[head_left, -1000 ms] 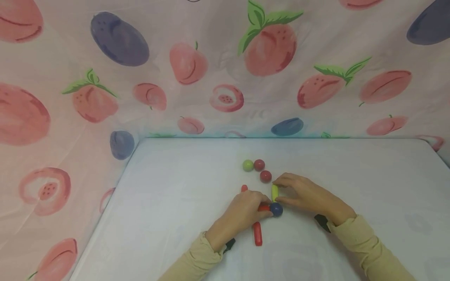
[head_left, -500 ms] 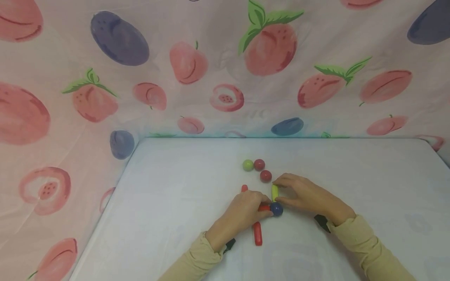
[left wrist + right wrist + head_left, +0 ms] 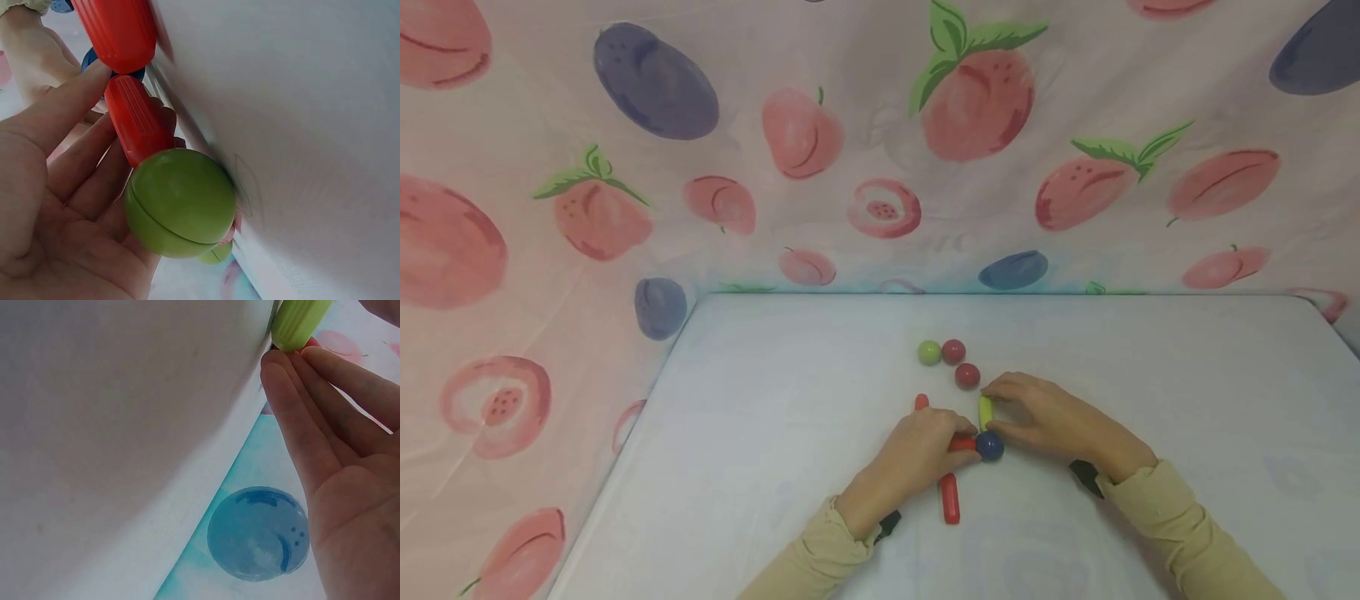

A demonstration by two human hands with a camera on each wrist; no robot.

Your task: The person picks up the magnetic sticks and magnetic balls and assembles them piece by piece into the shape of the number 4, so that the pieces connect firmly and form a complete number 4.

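My left hand (image 3: 917,446) pinches a short red rod (image 3: 962,445) whose right end meets a dark blue ball (image 3: 989,447). Its palm arches over a green ball (image 3: 181,203), seen only in the left wrist view, where the held rod touches that ball. Another red rod (image 3: 951,500) sticks out below the hand, and the tip of a red piece (image 3: 921,402) shows above it. My right hand (image 3: 1045,412) holds a yellow-green rod (image 3: 986,413) between thumb and fingers. That rod stands end-on to the blue ball's far side, apparently touching it.
Beyond the hands, a light green ball (image 3: 929,352) and a red ball (image 3: 953,352) lie side by side. A second red ball (image 3: 967,376) sits just nearer. The white table (image 3: 775,358) ends at a fruit-print cloth (image 3: 880,142) behind.
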